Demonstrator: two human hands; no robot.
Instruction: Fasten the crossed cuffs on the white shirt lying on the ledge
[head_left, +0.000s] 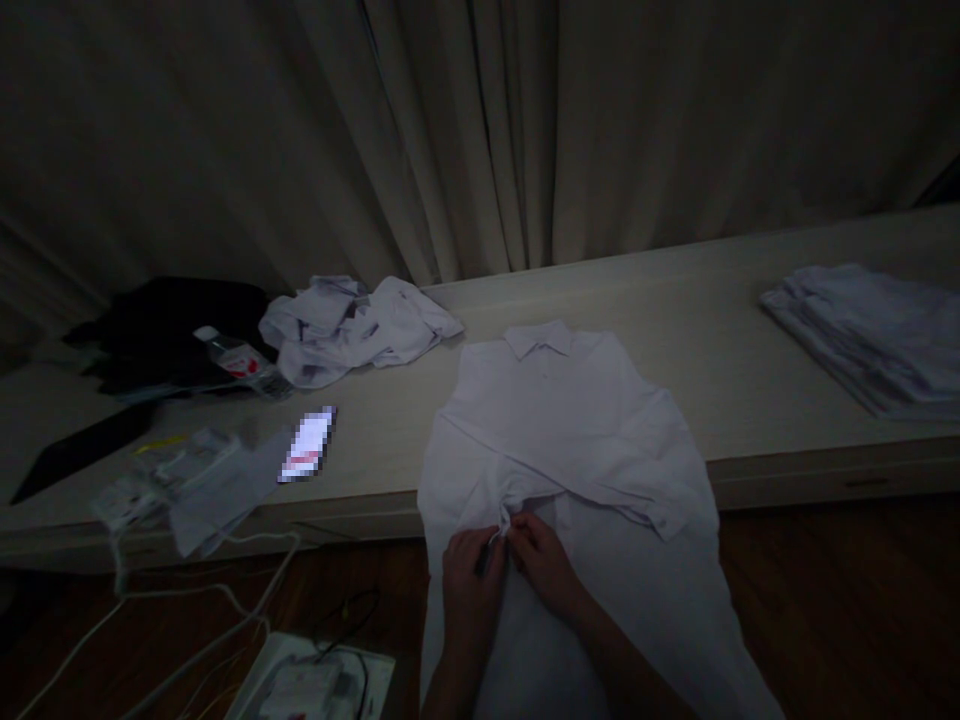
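The scene is very dim, so fine detail is hard to make out. Two hands meet at the lower middle: the left hand [471, 575] and the right hand [541, 560] both pinch a small bunch of fabric at the front of one white shirt [570, 420], fingers curled closed on the cloth. What lies between the fingertips is too dark and small to tell. Both forearms are cut off by the bottom edge.

The shirt lies spread on the pale tabletop [735, 330], collar away from the hands, its hem hanging over the near edge toward the person and cut off at the bottom.

Well right of the hands sits one stack of folded white garments [870, 335], partly cut off; the number of layers cannot be counted. Up and left of the hands lies one crumpled white garment [352, 325]. Further left are one plastic bottle [244, 362], one dark heap [165, 325] of unclear shape, and one lit phone [307, 445] with its screen blurred. Pale cables [187, 615] trail below, left of the hands.
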